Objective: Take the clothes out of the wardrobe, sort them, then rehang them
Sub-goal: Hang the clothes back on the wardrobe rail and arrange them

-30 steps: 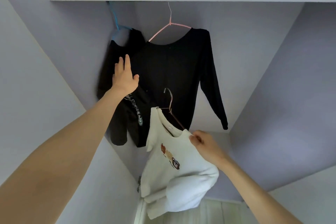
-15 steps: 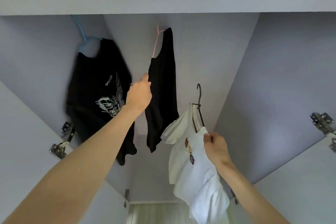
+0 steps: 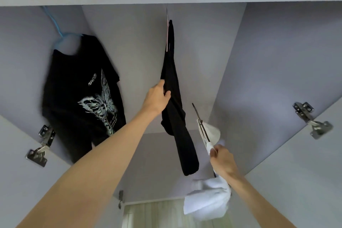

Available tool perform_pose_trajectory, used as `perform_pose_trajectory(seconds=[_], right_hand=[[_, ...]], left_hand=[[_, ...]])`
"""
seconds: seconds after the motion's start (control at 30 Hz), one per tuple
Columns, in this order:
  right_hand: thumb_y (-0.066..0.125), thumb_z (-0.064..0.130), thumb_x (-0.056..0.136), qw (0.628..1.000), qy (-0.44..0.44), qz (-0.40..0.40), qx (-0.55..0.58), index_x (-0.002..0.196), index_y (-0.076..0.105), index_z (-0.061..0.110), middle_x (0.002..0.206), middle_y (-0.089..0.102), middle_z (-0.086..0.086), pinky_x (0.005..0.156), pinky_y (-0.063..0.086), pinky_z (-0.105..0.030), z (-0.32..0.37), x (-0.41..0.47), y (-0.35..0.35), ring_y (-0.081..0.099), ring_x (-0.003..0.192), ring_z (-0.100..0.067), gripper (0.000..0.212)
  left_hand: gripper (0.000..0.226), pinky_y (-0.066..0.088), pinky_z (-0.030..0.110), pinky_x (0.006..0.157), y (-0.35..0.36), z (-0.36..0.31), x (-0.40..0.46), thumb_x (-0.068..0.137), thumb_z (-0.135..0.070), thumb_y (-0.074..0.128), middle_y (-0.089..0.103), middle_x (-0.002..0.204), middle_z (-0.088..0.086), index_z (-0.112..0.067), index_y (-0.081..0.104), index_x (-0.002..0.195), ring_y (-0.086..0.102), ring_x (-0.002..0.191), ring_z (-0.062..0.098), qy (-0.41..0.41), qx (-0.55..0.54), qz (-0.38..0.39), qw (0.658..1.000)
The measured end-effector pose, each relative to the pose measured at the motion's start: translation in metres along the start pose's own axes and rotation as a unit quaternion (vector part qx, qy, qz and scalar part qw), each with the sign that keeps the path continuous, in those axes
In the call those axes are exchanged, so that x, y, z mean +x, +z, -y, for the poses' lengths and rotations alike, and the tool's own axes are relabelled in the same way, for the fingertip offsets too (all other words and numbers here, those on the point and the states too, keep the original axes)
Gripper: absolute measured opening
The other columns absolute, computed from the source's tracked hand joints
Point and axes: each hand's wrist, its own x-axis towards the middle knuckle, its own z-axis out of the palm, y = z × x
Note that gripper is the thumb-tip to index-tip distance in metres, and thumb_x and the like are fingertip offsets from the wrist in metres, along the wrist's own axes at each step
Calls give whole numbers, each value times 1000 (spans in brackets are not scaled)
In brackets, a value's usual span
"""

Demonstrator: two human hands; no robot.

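Note:
Inside the wardrobe a black T-shirt [image 3: 77,94] with a pale butterfly print hangs at the left on a blue hanger [image 3: 55,24]. In the middle a black long-sleeved top [image 3: 175,116] hangs edge-on from a pink hanger [image 3: 167,37]. My left hand [image 3: 157,98] grips this top at its left edge. My right hand [image 3: 222,159] holds a white sweatshirt [image 3: 209,201] on a dark hanger [image 3: 200,122], low at the right, below the rail level. The rail itself is hidden behind the wardrobe's top edge.
Grey-lilac wardrobe walls close in on both sides. Metal door hinges stick out at the left [image 3: 39,146] and the right [image 3: 312,120]. Free hanging room lies right of the black top. Pale wooden floor [image 3: 153,214] shows at the bottom.
The black long-sleeved top has turned from facing me to edge-on and my left hand has closed on it. The butterfly T-shirt has swung left. My right hand has turned the white sweatshirt edge-on.

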Motion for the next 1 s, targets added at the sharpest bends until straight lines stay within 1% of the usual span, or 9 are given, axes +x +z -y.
perform_pose_trajectory(seconds=[0.17, 0.27, 0.33, 0.43, 0.57, 0.7, 0.77, 0.87, 1.0], right_hand=[[33, 16, 98, 984, 17, 91, -152, 80, 40, 11, 82, 48, -3, 47, 28, -24, -21, 0, 9, 45, 72, -19, 20], [34, 17, 96, 967, -6, 154, -205, 64, 33, 15, 65, 40, 2, 43, 25, -19, -25, -3, 14, 43, 68, -18, 32], [37, 17, 95, 960, -31, 190, -202, 60, 28, 14, 60, 33, 1, 43, 21, -19, -21, -6, 17, 35, 57, -15, 36], [39, 15, 92, 957, -68, 226, -171, 58, 25, 15, 57, 28, 0, 45, 20, -23, -7, -11, 18, 24, 50, -12, 37], [39, 16, 91, 957, -115, 232, -131, 59, 22, 16, 58, 24, 1, 47, 18, -24, 26, -14, 22, 21, 51, -12, 36], [38, 21, 96, 961, -146, 224, -69, 63, 27, 16, 63, 30, 1, 50, 22, -24, 66, -13, 29, 27, 54, -12, 35], [37, 22, 97, 966, -160, 204, -19, 65, 33, 16, 62, 35, 3, 48, 25, -20, 86, -12, 34, 32, 53, -9, 33], [39, 21, 98, 963, -189, 183, 63, 67, 40, 21, 62, 40, 7, 44, 28, -12, 120, -11, 44, 36, 52, -4, 31], [41, 18, 98, 951, -229, 144, 151, 67, 41, 18, 61, 38, 6, 45, 30, -12, 170, -9, 54, 34, 51, -4, 31]], left_hand=[[19, 57, 44, 70, -3, 15, 2, 96, -18, 49, 57, 97, 23, -5, 57, 108, 62, 80, 31, -51, -71, -56, 995], [27, 57, 41, 73, -4, 14, 2, 98, -24, 45, 61, 99, 17, -8, 55, 118, 63, 87, 30, -78, -79, -25, 994], [29, 56, 30, 73, -3, 8, 1, 99, -23, 42, 60, 105, 10, -9, 52, 123, 62, 92, 24, -95, -128, -1, 987], [30, 52, 36, 88, 0, 2, -3, 101, -26, 37, 60, 114, 11, -13, 50, 125, 61, 100, 24, -87, -172, 44, 980], [34, 46, 34, 96, -7, -1, -10, 101, -28, 34, 58, 122, 5, -21, 45, 132, 58, 108, 19, -54, -172, 133, 975], [36, 36, 19, 93, -36, -1, -19, 101, -23, 35, 58, 127, 3, -21, 47, 135, 54, 115, 13, 20, -96, 162, 982], [36, 35, 15, 91, -58, 2, -26, 101, -21, 37, 60, 125, 6, -18, 48, 135, 55, 115, 17, 56, -49, 128, 989], [35, 38, 22, 98, -97, 13, -43, 99, -17, 41, 59, 125, 5, -15, 50, 133, 53, 116, 17, 127, 50, -6, 991], [32, 44, 28, 93, -157, 35, -67, 95, -12, 42, 61, 117, 6, -8, 58, 122, 56, 108, 19, 214, 170, -189, 943]])
